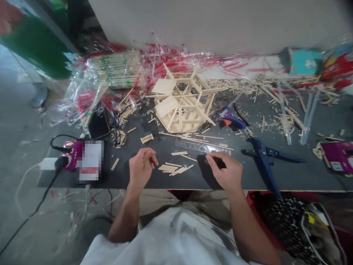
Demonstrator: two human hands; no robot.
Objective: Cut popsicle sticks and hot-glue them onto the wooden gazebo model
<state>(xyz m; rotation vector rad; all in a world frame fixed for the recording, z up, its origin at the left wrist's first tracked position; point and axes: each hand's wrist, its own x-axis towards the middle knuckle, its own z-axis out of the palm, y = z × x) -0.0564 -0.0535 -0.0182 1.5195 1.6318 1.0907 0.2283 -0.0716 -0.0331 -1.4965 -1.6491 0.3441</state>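
Take the short sticks (168, 168) between the hands as the clock's centre. They lie loosely side by side on the dark table (118, 178), near its front edge. The left hand (142, 167) is at nine o'clock, just beside them, its fingers curled inward with the thumb close to them; whether they pinch anything, I cannot tell. The right hand (224, 169) is at three o'clock, thumb and forefinger tips brought close together near the ruler (202, 146); I cannot tell whether anything is between them.

The ruler lies flat at two o'clock. At twelve stands the many-sided stick model (182, 106), with spokes at its middle and arms jutting outward. A small frame (146, 138) is at eleven o'clock. Beyond the ruler, toward two, lies the glue gun (230, 117); the blue cutter (266, 158) lies at three, past the right hand.
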